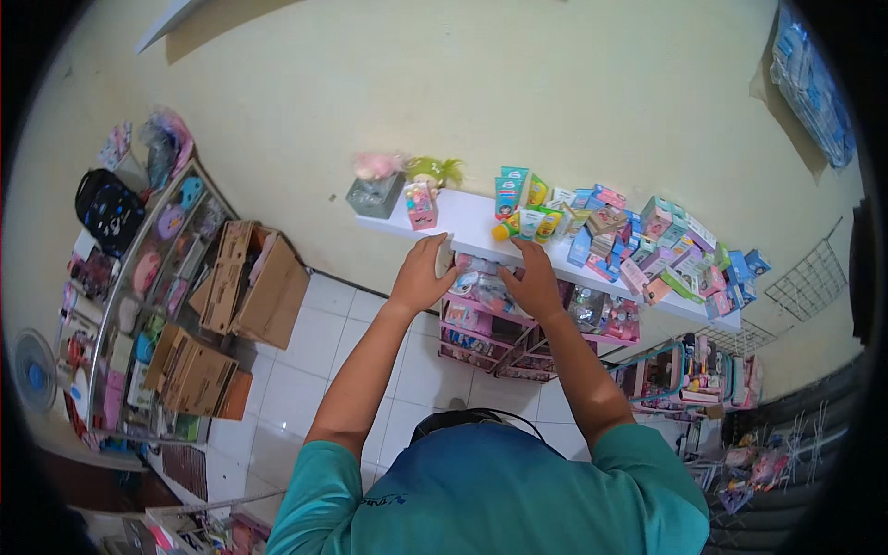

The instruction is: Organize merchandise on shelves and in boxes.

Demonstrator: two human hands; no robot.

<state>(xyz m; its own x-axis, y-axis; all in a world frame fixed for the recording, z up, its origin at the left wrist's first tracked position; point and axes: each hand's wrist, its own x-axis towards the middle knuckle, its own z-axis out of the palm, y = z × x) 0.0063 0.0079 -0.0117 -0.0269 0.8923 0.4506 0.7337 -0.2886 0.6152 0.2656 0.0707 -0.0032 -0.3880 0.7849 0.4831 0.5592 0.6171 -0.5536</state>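
My left hand [421, 275] is at the front edge of a white wall shelf [472, 215], fingers spread and holding nothing. Opposite it, my right hand [534, 281] is near the same edge, just below a yellow-capped tube [508, 227] and a white tube [531, 223]; whether a fingertip touches them I cannot tell. Teal tubes [510, 191] stand upright behind. A pink box [420, 207] with colourful bits stands left of my left hand, before a doll with green hair [431, 170]. Many small cartons [624, 239] lie heaped along the shelf's right part.
Under the shelf is a pink rack [479, 333] of packaged goods. Cardboard boxes [260, 291] stand on the tiled floor at left, beside a glass display case [152, 277]. A basket with teal trim [652, 378] holds goods at lower right. Wire grids [808, 281] lean by the right wall.
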